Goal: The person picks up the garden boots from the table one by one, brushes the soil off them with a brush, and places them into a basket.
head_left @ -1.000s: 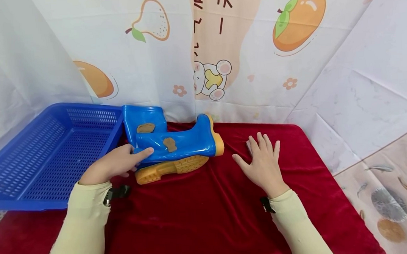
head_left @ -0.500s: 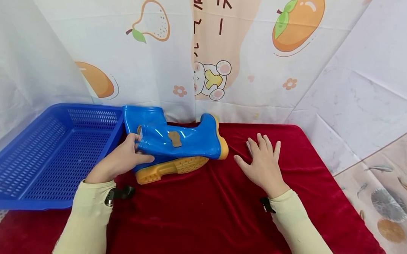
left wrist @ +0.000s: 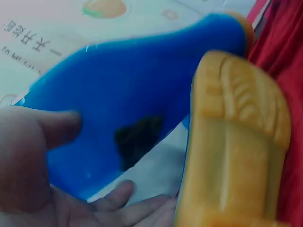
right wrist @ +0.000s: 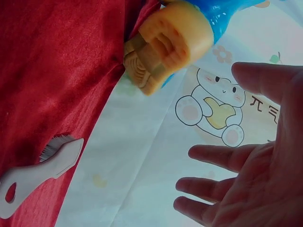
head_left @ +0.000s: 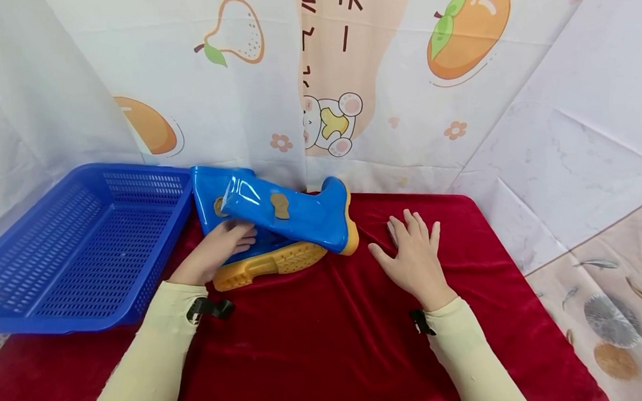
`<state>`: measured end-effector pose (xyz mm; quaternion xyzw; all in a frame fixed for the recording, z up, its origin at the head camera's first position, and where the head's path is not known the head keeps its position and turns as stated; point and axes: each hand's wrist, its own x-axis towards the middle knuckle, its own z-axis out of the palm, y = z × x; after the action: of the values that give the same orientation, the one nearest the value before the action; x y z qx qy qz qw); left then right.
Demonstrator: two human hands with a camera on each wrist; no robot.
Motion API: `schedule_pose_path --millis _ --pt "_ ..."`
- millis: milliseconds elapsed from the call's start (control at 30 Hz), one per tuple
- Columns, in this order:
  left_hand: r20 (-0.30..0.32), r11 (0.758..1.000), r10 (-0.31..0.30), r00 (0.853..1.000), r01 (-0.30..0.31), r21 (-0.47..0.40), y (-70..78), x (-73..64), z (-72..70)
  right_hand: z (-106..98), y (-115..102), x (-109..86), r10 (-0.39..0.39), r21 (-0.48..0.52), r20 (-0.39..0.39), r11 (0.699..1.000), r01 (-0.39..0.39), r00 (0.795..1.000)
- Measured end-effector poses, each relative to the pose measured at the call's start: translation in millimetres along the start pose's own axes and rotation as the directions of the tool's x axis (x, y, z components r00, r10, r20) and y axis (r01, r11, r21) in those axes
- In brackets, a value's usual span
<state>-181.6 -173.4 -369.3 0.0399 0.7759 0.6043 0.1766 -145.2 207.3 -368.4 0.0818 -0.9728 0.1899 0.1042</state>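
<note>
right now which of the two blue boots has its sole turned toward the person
The lower boot, partly covered: its yellow tread faces the person, while the upper boot points its sole rightward instead.

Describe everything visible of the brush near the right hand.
The brush is pale grey, with a smooth, plastic-looking handle, a hole near its end, and short grey bristles jutting from one side of the head. It lies on the red cloth. In the head view, the right hand hides all but a sliver of it; whether the hand touches it is unclear.
</note>
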Motion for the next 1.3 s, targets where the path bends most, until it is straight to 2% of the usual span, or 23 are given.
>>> schedule_pose_path --millis 267,433,600,800,933,1033,1167,1267,1300 --pt "0.047 0.987 0.107 0.993 -0.101 -0.124 1.2 -3.1 10.8 -2 0 -0.8 -0.009 -0.001 0.001 1.0 0.009 1.0" --pt "0.142 0.967 0.151 0.978 -0.117 -0.226 1.7 -3.7 15.0 -2 2 -1.0 0.001 0.015 0.003 1.0 -0.001 1.0" --pt "0.165 0.952 0.185 0.969 -0.135 -0.275 0.5 -4.4 19.5 -3 3 -0.2 0.003 0.031 -0.002 1.0 -0.003 1.0" --pt "0.155 0.957 0.173 0.973 -0.128 -0.262 0.8 -5.9 29.2 -2 2 0.9 -0.001 0.036 -0.001 0.999 0.001 1.0" --pt "0.119 0.954 0.166 0.979 -0.129 -0.27 2.8 -5.3 36.2 -2 3 1.0 -0.005 0.031 0.001 1.0 0.005 1.0" --pt "0.079 0.941 0.17 0.982 -0.138 -0.309 3.6 -3.5 42.0 -2 3 0.8 -0.009 0.025 0.001 1.0 0.009 1.0" --pt "0.025 0.894 0.162 0.987 -0.136 -0.426 4.1 -1.7 53.0 -2 4 0.5 -0.011 0.024 0.001 1.0 0.011 1.0" --pt "-0.019 0.848 0.172 0.985 -0.158 -0.506 5.6 -1.0 64.2 -2 4 0.2 -0.012 0.027 0.002 1.0 0.012 1.0" --pt "-0.033 0.839 0.18 0.983 -0.171 -0.516 6.2 -0.8 68.1 -2 5 0.3 -0.012 0.028 0.001 1.0 0.012 1.0"
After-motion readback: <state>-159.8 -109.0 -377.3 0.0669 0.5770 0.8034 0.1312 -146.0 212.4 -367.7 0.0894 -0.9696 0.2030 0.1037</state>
